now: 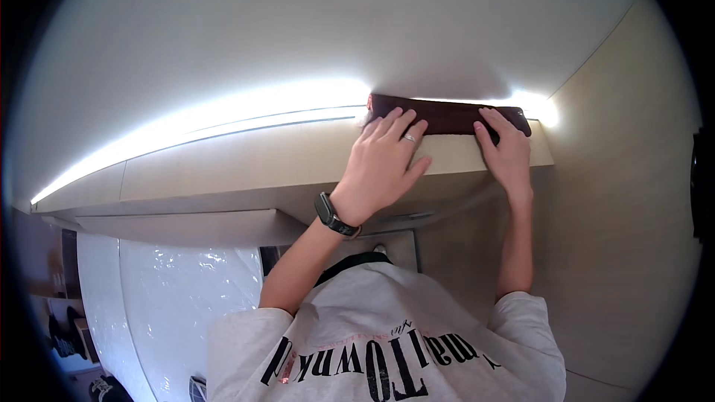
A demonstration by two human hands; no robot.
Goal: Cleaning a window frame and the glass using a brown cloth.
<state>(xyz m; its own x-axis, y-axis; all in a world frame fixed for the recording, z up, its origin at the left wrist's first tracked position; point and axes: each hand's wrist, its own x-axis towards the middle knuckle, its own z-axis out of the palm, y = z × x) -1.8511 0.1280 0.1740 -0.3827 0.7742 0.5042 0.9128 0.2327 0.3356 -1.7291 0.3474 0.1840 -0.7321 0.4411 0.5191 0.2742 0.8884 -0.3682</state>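
Note:
A dark maroon folded cloth (pixel 447 117) lies along a pale wooden ledge (pixel 240 159), over part of a bright light strip (pixel 268 97). My left hand (pixel 382 159), with a ring and a black wristband, has its fingertips on the cloth's left part, thumb apart. Against the right part rest the fingers of my right hand (pixel 505 148), thumb spread from the others. Neither hand is seen to close around the cloth. What lies under it is hidden.
A pale wall (pixel 346 28) rises behind the ledge, and a wooden side panel (pixel 603 195) stands at right. Below left, a large surface under shiny clear plastic (pixel 190 301) reflects light. Dark items of cloth (pixel 67 335) are at the far lower left.

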